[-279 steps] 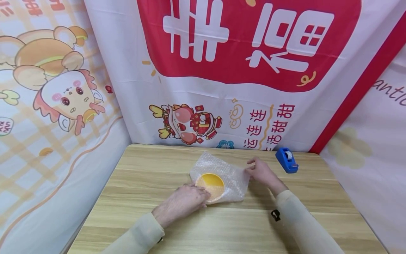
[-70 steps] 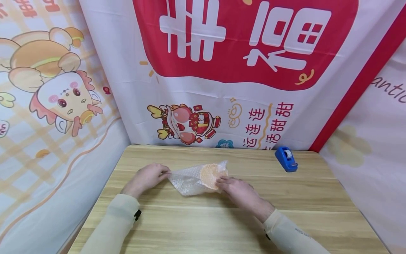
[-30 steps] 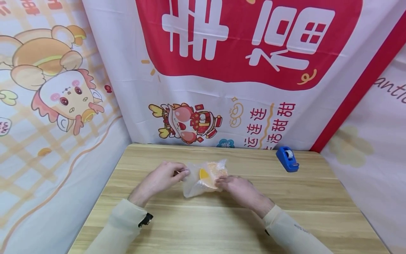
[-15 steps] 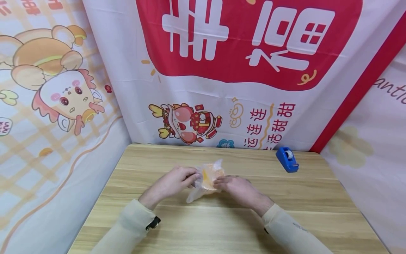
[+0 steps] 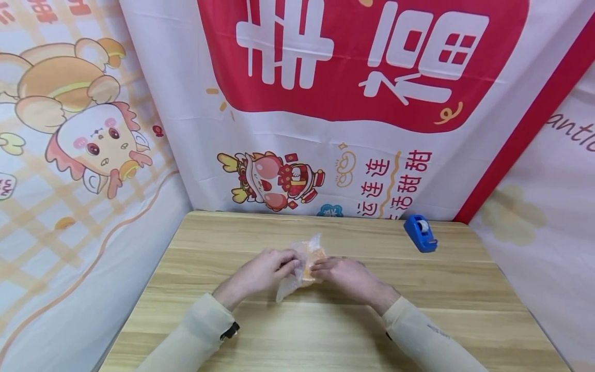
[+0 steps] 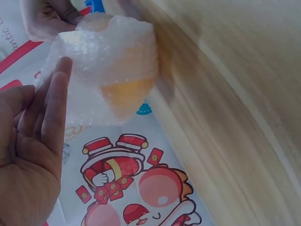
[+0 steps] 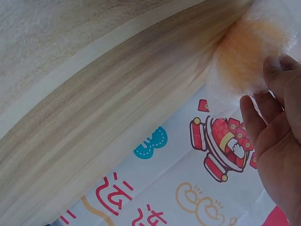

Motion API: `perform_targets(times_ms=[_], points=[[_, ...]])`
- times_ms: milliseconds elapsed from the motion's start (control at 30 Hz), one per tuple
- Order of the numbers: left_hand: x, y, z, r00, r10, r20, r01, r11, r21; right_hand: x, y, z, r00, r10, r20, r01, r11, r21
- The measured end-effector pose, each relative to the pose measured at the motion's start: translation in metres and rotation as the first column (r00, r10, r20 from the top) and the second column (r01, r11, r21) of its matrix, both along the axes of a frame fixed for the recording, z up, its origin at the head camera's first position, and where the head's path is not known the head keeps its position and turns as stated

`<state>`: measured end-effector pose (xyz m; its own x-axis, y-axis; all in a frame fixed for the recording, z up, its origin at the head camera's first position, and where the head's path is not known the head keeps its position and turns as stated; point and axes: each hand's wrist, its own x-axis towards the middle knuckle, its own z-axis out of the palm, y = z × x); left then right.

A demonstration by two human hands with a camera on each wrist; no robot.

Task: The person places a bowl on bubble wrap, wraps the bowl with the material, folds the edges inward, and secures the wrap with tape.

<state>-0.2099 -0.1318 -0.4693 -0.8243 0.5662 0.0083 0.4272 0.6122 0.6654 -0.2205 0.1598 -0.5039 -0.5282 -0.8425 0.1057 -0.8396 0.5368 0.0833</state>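
Note:
A yellow-orange bowl [image 6: 129, 96] lies inside a sheet of bubble wrap [image 5: 289, 287], near the middle of the table. The wrap blurs the bowl and covers most of it. My left hand [image 5: 267, 271] holds the wrap's left flap against the bowl's side; in the left wrist view its fingers [image 6: 55, 106] lie along the plastic. From the right, my right hand [image 5: 348, 276] grips the wrapped bowl, its thumb [image 7: 277, 77] against the bubbles in the right wrist view. The fingertips under the wrap are partly hidden.
A blue tape dispenser [image 5: 420, 233] with a roll of tape stands at the back right of the wooden table [image 5: 325, 336]. Printed cloths [image 5: 279, 129] hang behind the table and at both sides.
The bowl was first half uncovered on the spread wrap. Later my left hand drew the left flap rightward over it, and the bundle became narrower. My right hand has stayed on it lately.

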Motion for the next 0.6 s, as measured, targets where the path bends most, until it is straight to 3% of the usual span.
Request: perform_targets(times_ms=[167, 333, 467, 600], points=[[0.0010, -0.0008, 0.0001, 0.994, -0.039, -0.099, 0.034, 0.998, -0.060, -0.0009, -0.0011, 0.0010, 1.000, -0.006, 0.001, 0.006, 1.000, 0.024], [0.0006, -0.0049, 0.0034, 0.964, -0.148, -0.223, 0.111, 0.979, -0.169, -0.0017, -0.0012, 0.0021, 1.000, -0.009, 0.016, 0.008, 0.999, 0.041], [-0.0020, -0.0073, 0.0033, 0.912, -0.227, -0.341, 0.158, 0.963, -0.218, -0.0025, 0.0001, 0.0033, 1.000, 0.017, -0.013, -0.016, 0.998, 0.055], [-0.0053, -0.0071, 0.0029, 0.826, -0.263, -0.498, 0.152, 0.955, -0.253, -0.0033, 0.0005, 0.0034, 0.999, 0.046, -0.019, -0.045, 0.997, 0.066]])
